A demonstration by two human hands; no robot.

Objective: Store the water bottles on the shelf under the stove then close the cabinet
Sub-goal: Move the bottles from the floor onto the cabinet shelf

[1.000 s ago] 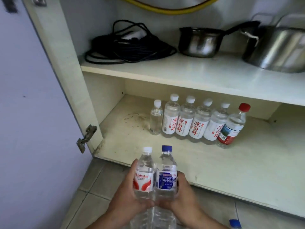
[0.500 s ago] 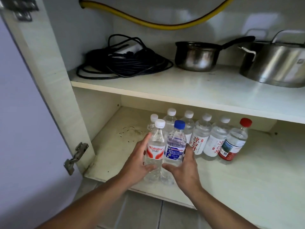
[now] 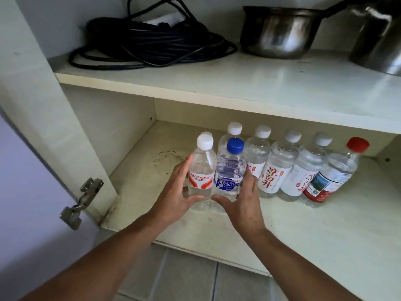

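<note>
Clear plastic is the material of the two bottles that are held at the front of the lower shelf [image 3: 282, 218]. The white-capped bottle [image 3: 200, 177], with a red and white label, is stood upright and is touched on its left side by the left hand [image 3: 178, 192]. The blue-capped bottle [image 3: 227, 177], with a blue label, is placed just beside it, the two touching, and is touched on its right side by the right hand [image 3: 243, 203]. The fingers of both hands are kept almost straight and laid against the bottles; only the thumbs are bent inward under the labels, so the pair is pressed between the two palms rather than clenched. The bases of both bottles seem to be set on the shelf, but this cannot be told for sure.

Directly behind them a row of bottles [image 3: 275, 170] is lined along the back of the same shelf, most with white caps, and a red-capped bottle [image 3: 334, 174] is seen at its right end, tilted a little.

On the upper shelf [image 3: 217, 83] a coil of black cable [image 3: 147, 44] is laid at the left, a steel saucepan [image 3: 280, 31] in the middle, and a larger steel pot [image 3: 379, 40] at the right edge. The cabinet door [image 3: 26, 203] is open at the left, with its metal hinge [image 3: 82, 203] visible.
</note>
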